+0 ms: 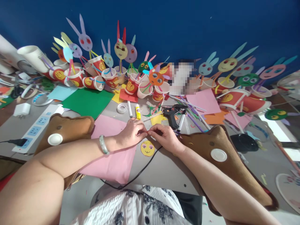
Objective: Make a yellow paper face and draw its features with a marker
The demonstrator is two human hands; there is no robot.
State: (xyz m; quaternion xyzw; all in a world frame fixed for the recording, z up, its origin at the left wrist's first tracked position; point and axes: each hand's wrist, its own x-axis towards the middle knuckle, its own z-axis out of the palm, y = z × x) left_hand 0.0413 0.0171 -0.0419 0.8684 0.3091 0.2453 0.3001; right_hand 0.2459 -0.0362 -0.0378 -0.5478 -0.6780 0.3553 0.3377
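My left hand (133,133), with a pale bangle (104,144) on its wrist, and my right hand (165,136) meet over the table. Both are closed, thumbs and fingertips pinched together. Between the fingertips shows a tiny red piece (147,132), too small to make out fully. Just below them a round yellow paper face (147,148) with drawn eyes, hair and a smile lies flat. Pink paper (112,164) spreads under my left forearm. Beyond the fingers are a yellow glue stick (137,112), a white marker (129,109) and a black glue gun (171,118).
Paper cups (110,78) with rabbit-faced figures line the blue wall. Brown cushions lie at left (67,129) and right (222,150). A power strip (38,126), green paper (87,101), a tape roll (122,108) and coloured pipe cleaners (194,120) surround the hands. A black cable (142,170) crosses the front.
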